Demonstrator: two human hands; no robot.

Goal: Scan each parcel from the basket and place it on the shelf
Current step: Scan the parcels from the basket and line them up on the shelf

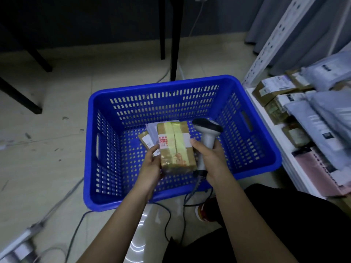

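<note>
A blue slotted basket stands on the floor in front of me. My left hand grips the near left edge of a brown cardboard parcel taped in yellow, held over the basket. My right hand is curled round the handle of a grey barcode scanner, right beside the parcel, its head tipped toward the far side. Two flatter parcels lie on the basket's floor, partly hidden under the held one.
A white metal shelf at the right holds several boxes and grey mailer bags. The scanner's cable runs over the tiled floor by my knee. Black furniture legs stand behind the basket.
</note>
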